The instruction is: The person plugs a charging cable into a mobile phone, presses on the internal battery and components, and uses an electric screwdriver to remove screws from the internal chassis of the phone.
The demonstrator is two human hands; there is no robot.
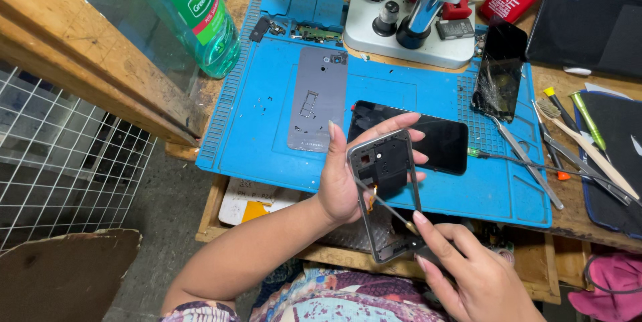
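The grey phone frame (388, 191) is being held upright above the front edge of the bench (568, 228), over the blue mat (267, 135). The left hand (348, 175) is gripping it closed around its side. The right hand (468, 268) is pinching a thin screwdriver (388, 207), whose tip is touching the frame's inside. A black phone (435, 141) is lying just behind on the mat, and a grey back cover (317, 98) nearer the mat's middle.

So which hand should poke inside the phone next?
Probably the right hand: it already holds the thin tool, whose tip sits inside the phone frame. The left hand is busy gripping that frame.
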